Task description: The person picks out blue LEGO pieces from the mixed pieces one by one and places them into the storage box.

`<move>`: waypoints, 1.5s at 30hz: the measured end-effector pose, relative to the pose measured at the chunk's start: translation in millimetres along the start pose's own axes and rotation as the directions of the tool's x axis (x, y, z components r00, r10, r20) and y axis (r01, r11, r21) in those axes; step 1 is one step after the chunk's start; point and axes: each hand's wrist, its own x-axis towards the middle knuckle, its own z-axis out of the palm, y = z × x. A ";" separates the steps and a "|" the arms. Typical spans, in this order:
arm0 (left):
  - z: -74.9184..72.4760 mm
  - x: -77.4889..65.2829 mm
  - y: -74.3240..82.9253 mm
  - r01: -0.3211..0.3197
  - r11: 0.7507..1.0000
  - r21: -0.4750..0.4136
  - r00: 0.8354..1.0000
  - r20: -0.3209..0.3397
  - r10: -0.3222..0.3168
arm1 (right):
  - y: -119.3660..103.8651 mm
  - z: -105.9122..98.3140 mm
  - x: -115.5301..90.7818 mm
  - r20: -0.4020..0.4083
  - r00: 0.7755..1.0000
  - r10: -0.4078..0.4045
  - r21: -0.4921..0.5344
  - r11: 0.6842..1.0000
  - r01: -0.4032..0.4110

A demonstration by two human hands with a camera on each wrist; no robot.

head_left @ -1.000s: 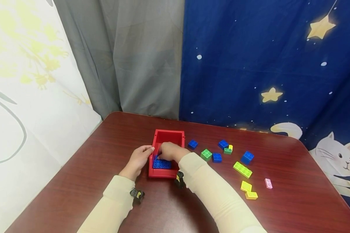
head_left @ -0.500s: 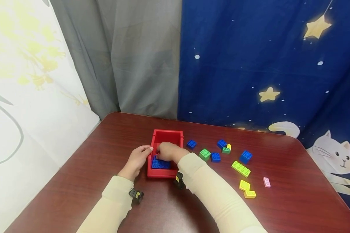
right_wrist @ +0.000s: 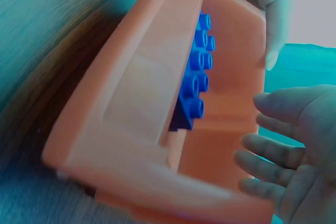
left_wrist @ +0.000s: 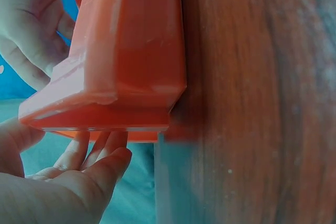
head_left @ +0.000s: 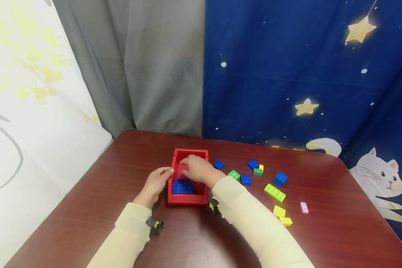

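Note:
A red box (head_left: 188, 199) stands on the table, its long side running away from me. My left hand (head_left: 155, 183) holds the box's left rim; in the left wrist view its fingers (left_wrist: 113, 156) lie along the outer wall. Blue toy bricks (head_left: 183, 187) with round studs sit side by side in the near end of the box. My right hand (head_left: 199, 170) is over the box's far half, past the bricks. In the right wrist view its fingers (right_wrist: 268, 153) are spread apart and hold nothing.
Right of the box lie loose toy bricks: several blue ones (head_left: 246, 179), a green one (head_left: 234, 175), a long lime one (head_left: 275, 192), yellow ones (head_left: 279, 211) and a small pink one (head_left: 304, 207). Curtains hang behind the table's back edge.
My right hand has lifted off the blue bricks and moved back and slightly right, its fingers opening. More of the bricks shows. The left hand stays on the rim; the view has shifted slightly.

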 end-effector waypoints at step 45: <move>1.1 0.6 -1.6 0.024 1.000 0.007 1.000 -0.005 -0.024 | 69.4 -31.4 -80.5 -0.478 0.872 -0.104 -0.073 0.994 0.079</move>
